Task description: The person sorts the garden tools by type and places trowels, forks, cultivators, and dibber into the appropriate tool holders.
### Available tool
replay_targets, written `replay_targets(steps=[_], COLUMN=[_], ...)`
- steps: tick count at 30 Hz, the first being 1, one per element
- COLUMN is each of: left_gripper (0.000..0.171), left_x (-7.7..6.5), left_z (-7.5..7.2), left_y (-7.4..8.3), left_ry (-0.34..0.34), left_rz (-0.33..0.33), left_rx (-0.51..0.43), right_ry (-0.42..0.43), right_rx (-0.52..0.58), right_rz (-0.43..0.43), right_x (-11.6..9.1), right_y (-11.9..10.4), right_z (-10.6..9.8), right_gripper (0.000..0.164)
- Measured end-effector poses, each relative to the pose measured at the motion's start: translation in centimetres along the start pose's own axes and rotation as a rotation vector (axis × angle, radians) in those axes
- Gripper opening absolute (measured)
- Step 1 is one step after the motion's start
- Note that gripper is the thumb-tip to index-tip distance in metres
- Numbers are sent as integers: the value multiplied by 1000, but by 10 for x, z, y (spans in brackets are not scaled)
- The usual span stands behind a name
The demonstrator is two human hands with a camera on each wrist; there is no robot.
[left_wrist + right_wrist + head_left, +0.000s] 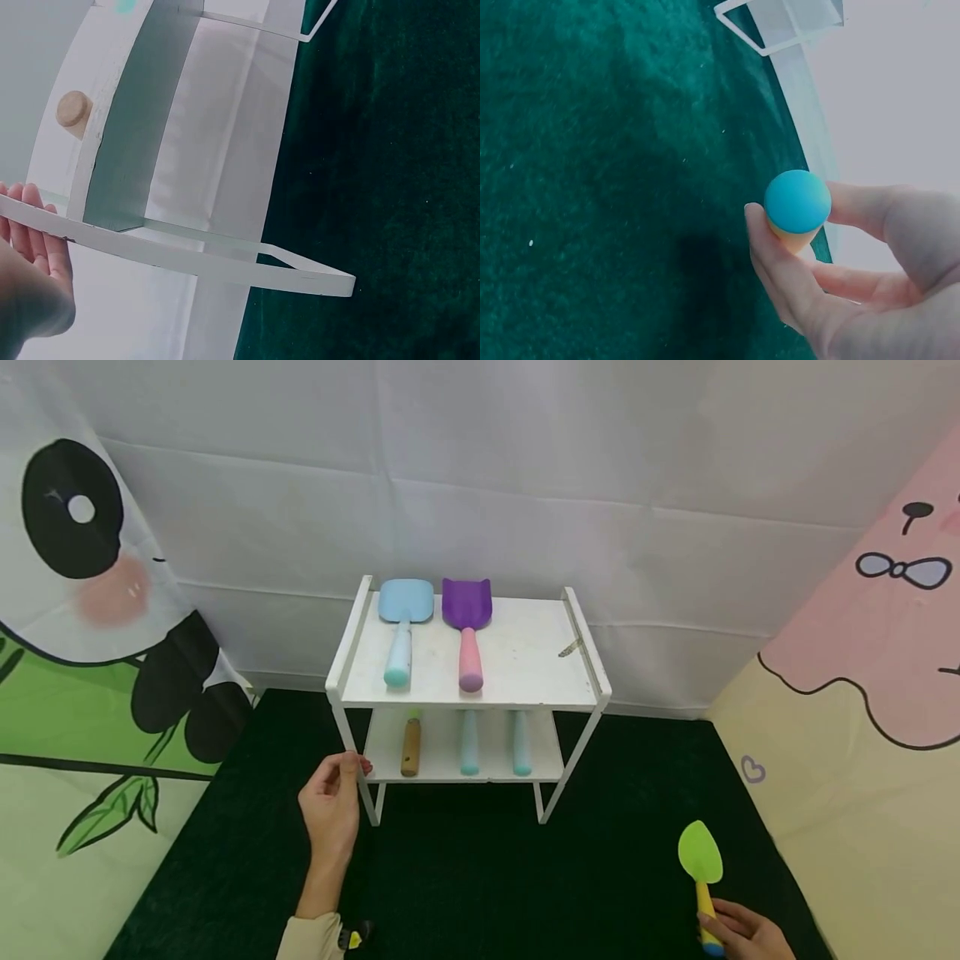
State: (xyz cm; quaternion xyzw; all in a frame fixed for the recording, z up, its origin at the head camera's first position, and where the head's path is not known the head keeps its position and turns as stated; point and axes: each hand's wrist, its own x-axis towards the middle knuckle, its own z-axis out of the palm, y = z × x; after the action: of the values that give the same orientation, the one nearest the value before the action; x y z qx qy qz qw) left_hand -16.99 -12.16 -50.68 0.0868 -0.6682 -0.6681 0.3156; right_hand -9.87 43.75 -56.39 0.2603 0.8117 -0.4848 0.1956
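Note:
A small white two-tier shelf (525, 672) stands on the dark green floor. At its left front leg (172, 255), my left hand (333, 797) grips the white bar, fingers passing behind it in the left wrist view. Off to the right of the shelf, my right hand (750, 931) holds a toy trowel (701, 853) by its yellow handle, lime-green blade pointing up. From the right wrist view, the handle's blue end cap (797, 201) faces the camera between thumb and fingers, and the blade is hidden.
A light-blue toy shovel (406, 602) and a purple one with a pink handle (469, 660) lie on the top tier. Below, a brown handle (410, 748) and two pale-blue handles (469, 745) stick out, their heads hidden. Printed cloth walls (480, 510) surround the floor.

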Motion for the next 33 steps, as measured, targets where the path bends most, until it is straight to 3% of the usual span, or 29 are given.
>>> replay_targets(steps=[4,10,16,33], left_gripper=[31,31,30,31], left_x=[-1,-1,-1,-1], left_z=[0,-1,-1,-1], left_y=[1,2,2,1], left_ry=[6,6,2,10], left_rz=[-1,0,6,0], left_rx=[1,2,-8,8], right_ry=[-8,-16,-21,29], right_rx=[-11,-12,39,-28], right_rz=[-8,-28,-40,-140], right_x=[-3,-8,-17,-49], right_y=[-7,-16,-28,-58], right_z=[0,1,2,12], right_gripper=[94,105,93,80])
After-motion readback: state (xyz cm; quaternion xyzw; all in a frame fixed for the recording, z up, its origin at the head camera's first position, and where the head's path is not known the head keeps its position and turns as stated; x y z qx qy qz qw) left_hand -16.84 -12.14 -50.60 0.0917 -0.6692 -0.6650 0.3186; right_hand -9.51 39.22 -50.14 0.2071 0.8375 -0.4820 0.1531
